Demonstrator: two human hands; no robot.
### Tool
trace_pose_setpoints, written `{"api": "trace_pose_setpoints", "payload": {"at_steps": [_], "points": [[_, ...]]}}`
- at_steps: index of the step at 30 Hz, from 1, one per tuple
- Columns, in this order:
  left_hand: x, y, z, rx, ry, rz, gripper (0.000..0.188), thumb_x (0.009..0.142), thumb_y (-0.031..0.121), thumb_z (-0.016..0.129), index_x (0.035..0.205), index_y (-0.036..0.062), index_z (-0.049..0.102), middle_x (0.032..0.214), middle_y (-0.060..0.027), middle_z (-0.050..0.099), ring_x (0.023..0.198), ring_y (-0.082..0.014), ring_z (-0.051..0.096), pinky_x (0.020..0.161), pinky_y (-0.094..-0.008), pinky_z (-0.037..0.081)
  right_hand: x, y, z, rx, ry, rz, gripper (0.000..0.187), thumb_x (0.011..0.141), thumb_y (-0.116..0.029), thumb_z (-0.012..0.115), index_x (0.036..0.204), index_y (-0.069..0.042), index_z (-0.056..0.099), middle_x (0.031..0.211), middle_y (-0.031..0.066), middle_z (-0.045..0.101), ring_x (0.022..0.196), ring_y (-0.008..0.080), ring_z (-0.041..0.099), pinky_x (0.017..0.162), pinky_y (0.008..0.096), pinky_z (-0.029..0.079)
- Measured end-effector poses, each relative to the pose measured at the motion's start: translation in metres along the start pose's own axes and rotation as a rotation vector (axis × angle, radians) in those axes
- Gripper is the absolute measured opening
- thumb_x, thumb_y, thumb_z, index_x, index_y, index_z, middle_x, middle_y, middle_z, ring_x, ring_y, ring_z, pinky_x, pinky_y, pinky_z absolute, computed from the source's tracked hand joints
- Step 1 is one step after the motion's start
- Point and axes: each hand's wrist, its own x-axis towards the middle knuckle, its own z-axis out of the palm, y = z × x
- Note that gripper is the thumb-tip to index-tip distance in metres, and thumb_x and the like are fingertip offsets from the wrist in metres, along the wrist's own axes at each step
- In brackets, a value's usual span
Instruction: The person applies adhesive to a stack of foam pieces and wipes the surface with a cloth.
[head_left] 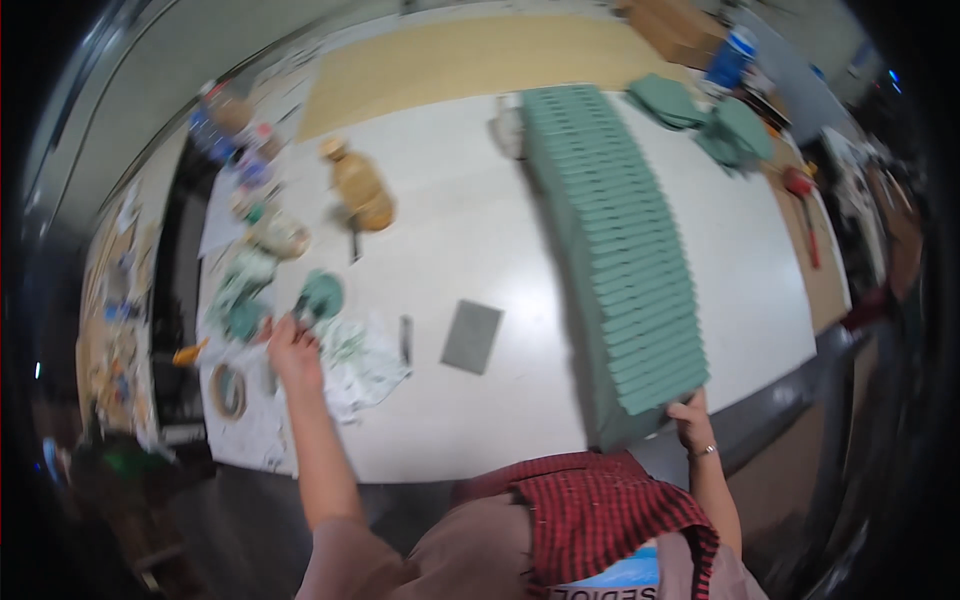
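At the left of the table my left hand [295, 352] is closed on something small and greyish, blurred, beside a round green pad or dish [323, 294]. Its kind I cannot make out. Crumpled green-stained paper [355, 365] lies just right of that hand. My right hand [691, 424] grips the near right corner of a long green stack [640, 270], thumb uppermost, the other fingers partly hidden. Overlapping green pieces run in a row along the top of this stack, away from me. Between the hands a flat dark green-grey rectangle [472, 337] lies on the white table [470, 220].
Bottles, one amber [364, 190], stand at the left, with a roll of tape [228, 391] nearer me. A dark thin tool [406, 340] lies by the paper. Green folded pieces [735, 135], a red-handled tool [808, 225] and a cardboard box [675, 32] are at the right and far right.
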Motion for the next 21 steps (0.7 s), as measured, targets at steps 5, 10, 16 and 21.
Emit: {"api": "trace_pose_setpoints", "payload": {"at_steps": [5,10,16,21], "points": [[-0.016,0.011,0.045,-0.081,-0.209,-0.124,0.009,0.101,0.018,0.062,0.102,0.0098,0.060,0.085,-0.0008,0.061,0.071,-0.0114,0.057,0.067,-0.0291,0.046,0.003,-0.020,0.013,0.036,-0.017,-0.008,0.081,0.067,-0.015,0.087,0.138,0.002,0.051,0.125,0.0062,0.064,0.115,0.0197,0.059,0.102,0.0344,0.046],[-0.070,0.009,0.145,0.030,-0.563,-0.134,0.010,0.103,0.016,0.058,0.103,0.0063,0.061,0.082,-0.0023,0.062,0.068,-0.0114,0.056,0.066,-0.0275,0.049,0.012,-0.021,0.009,0.084,-0.100,0.026,0.090,0.065,-0.012,0.090,0.142,0.002,0.047,0.131,0.0081,0.061,0.121,0.0205,0.057,0.106,0.0357,0.044],[-0.154,-0.008,0.230,0.377,-0.763,-0.066,0.011,0.102,0.014,0.062,0.104,0.0037,0.062,0.083,-0.0042,0.067,0.071,-0.0125,0.063,0.067,-0.0277,0.052,0.016,-0.021,0.013,0.139,-0.169,-0.022,0.115,0.061,-0.010,0.094,0.155,0.002,0.029,0.143,0.0100,0.052,0.132,0.0214,0.049,0.112,0.0362,0.040],[-0.183,-0.019,0.252,0.602,-0.747,0.184,0.012,0.099,0.013,0.065,0.100,0.0015,0.066,0.086,-0.0021,0.065,0.075,-0.0096,0.058,0.071,-0.0255,0.048,0.024,-0.006,0.015,0.209,-0.213,-0.073,0.124,0.061,-0.019,0.098,0.157,0.003,0.023,0.149,0.0127,0.047,0.138,0.0230,0.045,0.114,0.0373,0.038]]}}
